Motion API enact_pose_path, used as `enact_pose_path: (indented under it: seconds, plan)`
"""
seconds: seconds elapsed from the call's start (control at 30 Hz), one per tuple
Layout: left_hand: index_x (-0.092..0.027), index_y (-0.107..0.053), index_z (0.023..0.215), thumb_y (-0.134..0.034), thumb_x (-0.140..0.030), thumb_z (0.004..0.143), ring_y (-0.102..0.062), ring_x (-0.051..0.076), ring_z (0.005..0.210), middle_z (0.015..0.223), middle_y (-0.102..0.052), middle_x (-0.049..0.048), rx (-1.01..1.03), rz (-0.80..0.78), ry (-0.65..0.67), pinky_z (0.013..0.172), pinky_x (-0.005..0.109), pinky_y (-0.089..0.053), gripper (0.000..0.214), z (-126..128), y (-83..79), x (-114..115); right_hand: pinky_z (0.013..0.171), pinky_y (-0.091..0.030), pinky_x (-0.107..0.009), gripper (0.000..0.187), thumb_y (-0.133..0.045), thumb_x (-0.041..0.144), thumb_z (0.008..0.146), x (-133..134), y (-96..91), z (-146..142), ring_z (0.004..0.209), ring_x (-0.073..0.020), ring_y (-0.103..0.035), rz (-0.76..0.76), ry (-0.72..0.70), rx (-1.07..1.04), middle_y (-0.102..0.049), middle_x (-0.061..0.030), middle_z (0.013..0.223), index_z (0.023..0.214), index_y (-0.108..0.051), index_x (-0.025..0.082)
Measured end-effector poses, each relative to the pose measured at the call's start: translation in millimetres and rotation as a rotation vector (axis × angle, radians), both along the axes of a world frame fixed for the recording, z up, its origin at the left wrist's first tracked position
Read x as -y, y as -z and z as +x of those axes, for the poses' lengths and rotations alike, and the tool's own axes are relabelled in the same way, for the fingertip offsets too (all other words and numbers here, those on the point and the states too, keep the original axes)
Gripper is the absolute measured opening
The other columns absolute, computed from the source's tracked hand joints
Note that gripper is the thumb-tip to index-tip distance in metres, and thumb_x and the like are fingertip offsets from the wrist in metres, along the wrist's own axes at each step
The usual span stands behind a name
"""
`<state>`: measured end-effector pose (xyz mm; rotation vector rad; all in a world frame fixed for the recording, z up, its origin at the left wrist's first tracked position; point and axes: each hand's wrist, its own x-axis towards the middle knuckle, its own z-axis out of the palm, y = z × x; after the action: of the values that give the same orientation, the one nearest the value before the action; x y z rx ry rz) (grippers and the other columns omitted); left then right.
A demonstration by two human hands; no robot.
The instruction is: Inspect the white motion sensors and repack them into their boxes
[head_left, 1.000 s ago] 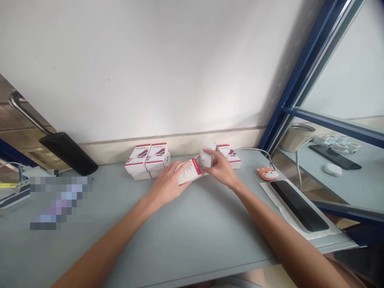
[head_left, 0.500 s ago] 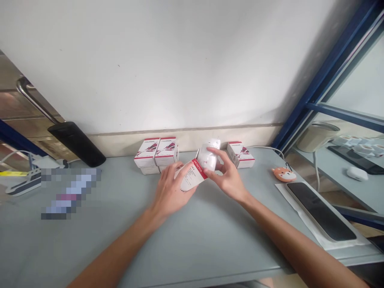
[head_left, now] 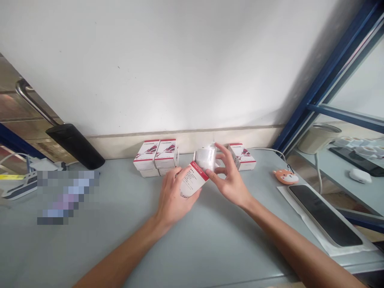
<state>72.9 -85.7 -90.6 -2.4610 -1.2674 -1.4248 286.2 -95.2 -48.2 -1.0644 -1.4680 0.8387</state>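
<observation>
My left hand (head_left: 177,200) is wrapped round a small white and red detector box (head_left: 193,180), tilted toward the upper right, with the word DETECTOR near its top edge. At the box's upper end sits a white item in clear plastic wrapping (head_left: 206,158), partly inside the mouth of the box. My right hand (head_left: 229,176) grips this wrapped item, thumb at its near side and index finger at its top. How deep the item sits in the box is hidden by the front panel.
Several similar boxes stand by the wall, a stacked group (head_left: 156,156) at left and another box (head_left: 241,156) at right. A fox-faced case (head_left: 285,176) and a phone-like black slab (head_left: 325,216) lie at right. A black padded bar (head_left: 76,146) leans at left.
The wrapped item has turned and sits lower against the box's mouth. My right index finger has moved up to its top edge. The view has shifted slightly.
</observation>
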Motion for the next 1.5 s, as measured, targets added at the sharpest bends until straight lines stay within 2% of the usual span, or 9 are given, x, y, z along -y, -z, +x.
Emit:
enact_pose_path:
  seconds: [0.2, 0.4, 0.57, 0.73, 0.93, 1.07, 1.2, 1.33, 1.5]
  plan:
    - [-0.035, -0.041, 0.152, -0.081, -0.031, 0.088, -0.064, 0.034, 0.123, 0.13, -0.06, 0.0117, 0.002, 0.027, 0.01, 0.103, 0.053, -0.058, 0.076, -0.3, 0.1, -0.7, 0.06, -0.058, -0.036, 0.06, -0.064, 0.045, 0.102, -4.5, -3.2, 7.8, 0.078, -0.0189, -0.069, -0.06, -0.147, -0.104, -0.057, -0.0072, 0.129, 0.154, -0.035, 0.042]
    - [-0.036, -0.041, 0.152, -0.081, -0.028, 0.088, -0.066, 0.03, 0.114, 0.128, -0.06, 0.0105, -0.06, 0.086, 0.035, 0.097, 0.048, -0.06, 0.076, -5.2, 0.2, -4.8, 0.056, -0.056, -0.034, 0.088, -0.066, 0.042, 0.101, -9.1, 2.6, 10.2, 0.076, -0.0174, -0.067, -0.054, -0.148, -0.098, -0.052, -0.0099, 0.136, 0.168, -0.01, 0.048]
    - [-0.035, -0.044, 0.15, -0.081, -0.027, 0.089, -0.067, 0.029, 0.112, 0.124, -0.061, 0.0099, -0.084, 0.134, 0.049, 0.097, 0.046, -0.06, 0.072, -7.0, -1.8, -5.3, 0.06, -0.057, -0.035, 0.083, -0.067, 0.038, 0.097, -14.7, 0.0, 19.6, 0.073, -0.0157, -0.065, -0.089, -0.238, -0.087, -0.054, -0.0083, 0.132, 0.166, -0.021, 0.046]
    - [-0.036, -0.044, 0.151, -0.08, -0.028, 0.089, -0.069, 0.031, 0.113, 0.126, -0.063, 0.0098, -0.082, 0.11, 0.045, 0.096, 0.047, -0.06, 0.072, -6.3, -3.9, -5.2, 0.059, -0.059, -0.036, 0.075, -0.067, 0.039, 0.097, -12.0, 1.2, 12.8, 0.077, -0.0181, -0.068, -0.064, -0.161, -0.115, -0.053, -0.009, 0.133, 0.157, -0.024, 0.043]
    - [-0.037, -0.045, 0.15, -0.08, -0.028, 0.09, -0.067, 0.031, 0.121, 0.13, -0.062, 0.01, -0.032, 0.098, 0.035, 0.101, 0.049, -0.059, 0.07, -7.8, -2.2, -9.2, 0.094, -0.064, -0.05, 0.062, -0.07, 0.043, 0.098, -3.9, 9.0, -2.2, 0.129, -0.03, -0.059, 0.142, -0.046, -0.025, -0.047, -0.0109, 0.15, 0.149, -0.033, 0.038]
    - [-0.035, -0.044, 0.15, -0.078, -0.027, 0.09, -0.062, 0.03, 0.13, 0.137, -0.061, 0.0096, 0.103, -0.035, 0.036, 0.108, 0.049, -0.055, 0.07, -6.5, -0.8, -10.1, 0.103, -0.058, -0.053, 0.054, -0.059, 0.046, 0.106, 0.6, 5.9, -5.1, 0.122, -0.0274, -0.063, 0.117, -0.037, 0.042, -0.055, -0.0097, 0.143, 0.153, -0.033, 0.038]
    - [-0.033, -0.047, 0.148, -0.079, -0.028, 0.09, -0.063, 0.028, 0.127, 0.135, -0.061, 0.0087, 0.235, -0.159, 0.029, 0.108, 0.047, -0.054, 0.066, -4.2, -2.8, -7.6, 0.117, -0.046, -0.056, 0.038, -0.055, 0.047, 0.108, 2.3, 0.6, -2.9, 0.133, -0.0298, -0.054, 0.188, 0.139, 0.234, -0.053, -0.0101, 0.141, 0.144, -0.055, 0.037]
    - [-0.034, -0.046, 0.149, -0.079, -0.027, 0.09, -0.06, 0.029, 0.13, 0.136, -0.059, 0.0091, 0.2, -0.129, 0.081, 0.112, 0.048, -0.051, 0.068, -4.9, -0.7, -5.8, 0.124, -0.038, -0.058, 0.028, -0.051, 0.047, 0.109, 3.3, 1.3, -3.2, 0.139, -0.0305, -0.049, 0.16, 0.017, 0.285, -0.055, -0.0086, 0.14, 0.127, -0.07, 0.038]
    - [-0.037, -0.038, 0.159, -0.079, -0.027, 0.09, -0.055, 0.03, 0.138, 0.143, -0.056, 0.0098, 0.208, -0.186, 0.118, 0.115, 0.05, -0.049, 0.081, -2.1, 0.3, -2.9, 0.126, -0.037, -0.059, 0.038, -0.054, 0.048, 0.108, 7.3, 3.0, -8.9, 0.146, -0.0307, -0.043, 0.159, 0.026, 0.309, -0.048, -0.0085, 0.15, 0.145, -0.057, 0.041]
